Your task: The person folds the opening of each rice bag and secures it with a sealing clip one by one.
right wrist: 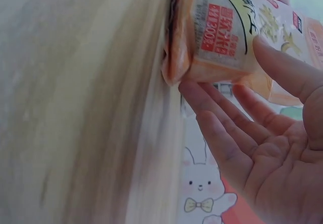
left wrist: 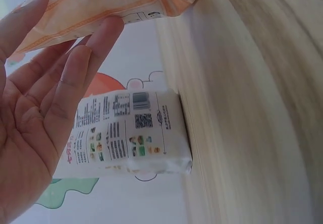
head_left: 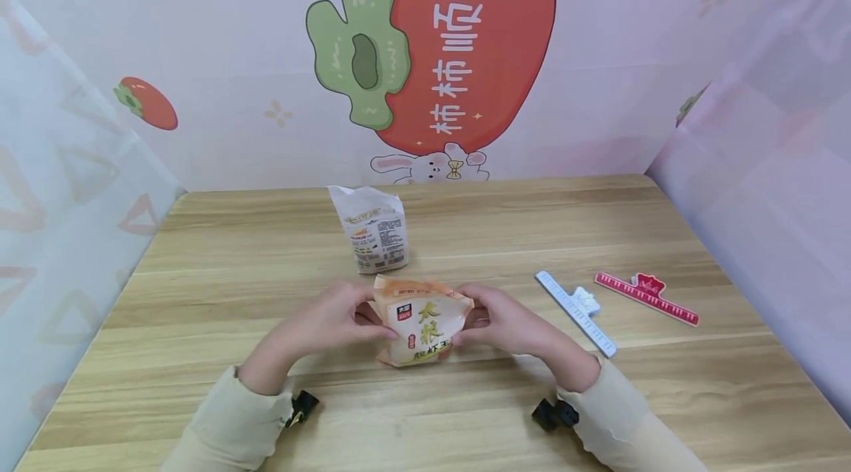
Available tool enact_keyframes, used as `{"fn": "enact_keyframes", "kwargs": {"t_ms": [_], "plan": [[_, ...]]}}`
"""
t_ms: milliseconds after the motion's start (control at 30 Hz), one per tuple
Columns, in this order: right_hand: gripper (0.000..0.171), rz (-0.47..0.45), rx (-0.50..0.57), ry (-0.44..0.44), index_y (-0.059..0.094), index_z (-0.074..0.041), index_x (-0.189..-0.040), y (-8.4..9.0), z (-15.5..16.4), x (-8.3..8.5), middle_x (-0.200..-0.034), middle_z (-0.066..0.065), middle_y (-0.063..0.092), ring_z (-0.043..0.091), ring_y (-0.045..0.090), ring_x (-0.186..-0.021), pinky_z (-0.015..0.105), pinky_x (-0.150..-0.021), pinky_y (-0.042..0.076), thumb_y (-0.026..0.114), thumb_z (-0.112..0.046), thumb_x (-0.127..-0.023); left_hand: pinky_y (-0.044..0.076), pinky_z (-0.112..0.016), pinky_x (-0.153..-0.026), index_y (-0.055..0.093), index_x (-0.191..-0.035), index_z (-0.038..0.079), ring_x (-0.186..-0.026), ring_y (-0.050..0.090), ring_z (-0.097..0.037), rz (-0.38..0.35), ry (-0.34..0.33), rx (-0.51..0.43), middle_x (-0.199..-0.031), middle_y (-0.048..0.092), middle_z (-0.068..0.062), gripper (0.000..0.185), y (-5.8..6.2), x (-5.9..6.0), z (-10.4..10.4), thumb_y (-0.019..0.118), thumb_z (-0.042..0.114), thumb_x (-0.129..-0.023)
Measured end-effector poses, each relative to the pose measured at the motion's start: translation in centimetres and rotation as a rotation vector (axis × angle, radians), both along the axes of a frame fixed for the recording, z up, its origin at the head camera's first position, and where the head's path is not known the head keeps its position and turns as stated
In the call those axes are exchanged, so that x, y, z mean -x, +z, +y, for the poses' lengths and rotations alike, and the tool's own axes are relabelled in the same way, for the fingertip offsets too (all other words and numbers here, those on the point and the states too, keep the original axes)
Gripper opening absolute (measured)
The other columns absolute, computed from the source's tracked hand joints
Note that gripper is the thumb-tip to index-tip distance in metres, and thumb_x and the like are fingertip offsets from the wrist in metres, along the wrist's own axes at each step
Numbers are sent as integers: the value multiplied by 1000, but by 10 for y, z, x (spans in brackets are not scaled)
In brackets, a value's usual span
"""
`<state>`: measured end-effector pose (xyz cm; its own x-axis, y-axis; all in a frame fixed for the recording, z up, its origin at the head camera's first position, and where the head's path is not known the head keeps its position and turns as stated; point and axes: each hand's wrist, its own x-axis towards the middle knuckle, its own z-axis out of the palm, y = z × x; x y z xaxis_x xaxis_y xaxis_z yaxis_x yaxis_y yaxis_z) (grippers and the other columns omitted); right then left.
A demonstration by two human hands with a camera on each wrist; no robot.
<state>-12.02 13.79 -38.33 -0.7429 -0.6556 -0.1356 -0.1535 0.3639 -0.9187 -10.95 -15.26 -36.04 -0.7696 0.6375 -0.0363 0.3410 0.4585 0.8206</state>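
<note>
An orange-and-white bag of rice (head_left: 425, 324) is upright at the middle of the wooden table, its printed front facing me. My left hand (head_left: 342, 318) holds its left edge, thumb in front and fingers behind. At the opposite edge, my right hand (head_left: 499, 320) grips the bag the same way. In the right wrist view the thumb of the right hand (right wrist: 272, 138) lies against the printed face, and the bag's lower end is at the tabletop. Behind it stands a white printed packet (head_left: 377, 232); the left wrist view shows its barcode side beyond the left hand (left wrist: 45, 98).
To the right lie a light-blue clip (head_left: 578, 313) and a red clip (head_left: 646, 298), both with long bars in a piano-key pattern. A patterned cloth backdrop (head_left: 239, 132) rises behind the wooden table (head_left: 199, 272) and along its sides.
</note>
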Motion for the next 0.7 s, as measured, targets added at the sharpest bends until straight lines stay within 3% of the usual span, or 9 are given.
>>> {"fn": "enact_keyframes", "kwargs": {"t_ms": [300, 467, 600, 700], "plan": [[45, 1, -20, 27, 56, 2, -124, 4, 11, -3, -117, 17, 64, 14, 69, -93, 24, -84, 57, 77, -7, -85, 58, -20, -73, 67, -117, 2, -84, 73, -6, -1, -34, -4, -103, 76, -10, 38, -2, -2, 8, 79, 21, -86], [44, 57, -48, 25, 58, -3, -127, 9, 14, -3, -125, 15, 64, 25, 66, -110, 38, -95, 55, 75, -17, -89, 58, -22, -76, 66, -120, 5, -86, 72, -6, 21, -53, 24, -104, 76, -6, 41, -1, 0, 7, 78, 26, -87], [40, 138, -15, -3, 59, -8, -130, 19, 15, -2, -132, 11, 62, 33, 58, -126, 52, -104, 47, 70, -22, -94, 57, -33, -87, 65, -123, 12, -99, 69, -12, 94, -24, 70, -113, 73, 2, 45, 11, -1, 4, 76, 37, -87], [34, 207, 57, -20, 62, -10, -128, 28, 13, -1, -128, 8, 65, 27, 60, -122, 51, -103, 49, 68, -19, -95, 56, -40, -90, 65, -125, 17, -109, 65, -15, 184, 45, 62, -120, 70, 5, 47, 28, -5, 5, 77, 39, -86]]}}
